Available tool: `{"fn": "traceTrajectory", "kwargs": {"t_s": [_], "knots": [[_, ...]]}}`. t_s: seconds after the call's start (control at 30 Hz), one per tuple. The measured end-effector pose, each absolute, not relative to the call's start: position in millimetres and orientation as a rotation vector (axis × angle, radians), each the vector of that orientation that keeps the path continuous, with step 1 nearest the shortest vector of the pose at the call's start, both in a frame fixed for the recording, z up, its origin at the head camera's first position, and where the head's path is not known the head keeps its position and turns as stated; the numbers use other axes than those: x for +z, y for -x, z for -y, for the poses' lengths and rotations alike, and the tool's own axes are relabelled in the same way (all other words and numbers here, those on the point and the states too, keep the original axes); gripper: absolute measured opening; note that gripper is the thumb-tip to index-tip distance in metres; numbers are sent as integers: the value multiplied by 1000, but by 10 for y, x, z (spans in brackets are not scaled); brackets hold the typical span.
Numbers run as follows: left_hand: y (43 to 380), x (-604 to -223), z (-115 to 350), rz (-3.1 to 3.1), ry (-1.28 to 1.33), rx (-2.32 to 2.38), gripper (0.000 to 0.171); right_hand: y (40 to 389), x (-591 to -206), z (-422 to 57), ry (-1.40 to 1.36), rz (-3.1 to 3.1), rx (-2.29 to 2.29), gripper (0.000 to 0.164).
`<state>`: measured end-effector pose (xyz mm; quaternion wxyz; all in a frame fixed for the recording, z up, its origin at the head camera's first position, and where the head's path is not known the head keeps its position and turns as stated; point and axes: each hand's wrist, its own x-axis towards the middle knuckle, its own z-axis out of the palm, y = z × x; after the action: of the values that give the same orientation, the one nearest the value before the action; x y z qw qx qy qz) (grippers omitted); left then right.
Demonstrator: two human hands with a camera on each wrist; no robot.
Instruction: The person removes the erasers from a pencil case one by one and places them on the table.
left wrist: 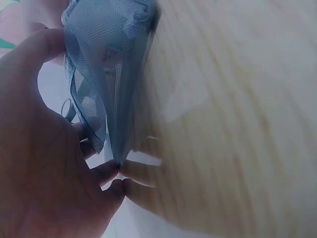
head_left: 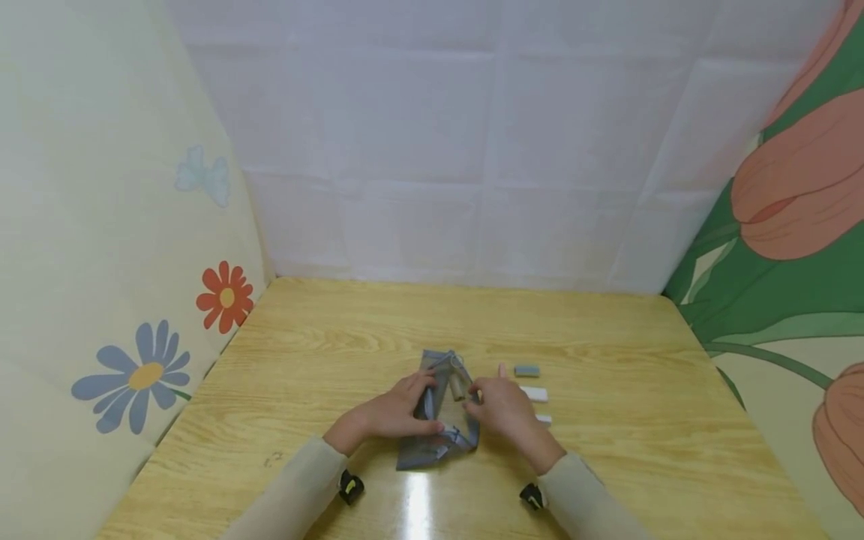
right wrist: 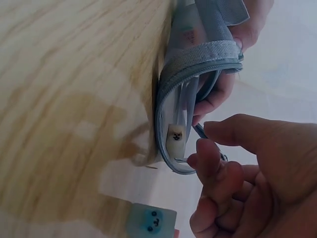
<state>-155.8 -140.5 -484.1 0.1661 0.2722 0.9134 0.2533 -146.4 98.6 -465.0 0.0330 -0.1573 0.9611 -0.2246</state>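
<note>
A grey-blue mesh zip pouch (head_left: 415, 454) lies on the table with its zipped mouth gaping toward the right. My left hand (head_left: 398, 409) holds it from the left, thumb on the near part and fingers on the far part. Inside the mouth sits a small tan eraser-like block (right wrist: 176, 140) printed with an animal face. At the pouch's right edge is my right hand (head_left: 506, 409), its fingers loosely bent close to the opening. Between its thumb and forefinger I see nothing held. Whether another finger touches the zip edge is hard to tell.
Right of the pouch lie a blue-grey block with a face (right wrist: 152, 220), a white block (head_left: 535, 394), a second white piece (head_left: 543, 420) partly behind the right hand, and a pink piece (head_left: 502, 370). The wooden table (head_left: 324, 322) meets a white cloth backdrop.
</note>
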Motion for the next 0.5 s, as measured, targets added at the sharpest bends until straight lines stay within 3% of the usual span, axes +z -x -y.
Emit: {"fn": "traceTrajectory", "kwargs": {"t_s": [0.5], "knots": [[1560,-4846,1401,-2608,-790,711,96,1554,-4720,-865,510,-3078,-579,15]]}}
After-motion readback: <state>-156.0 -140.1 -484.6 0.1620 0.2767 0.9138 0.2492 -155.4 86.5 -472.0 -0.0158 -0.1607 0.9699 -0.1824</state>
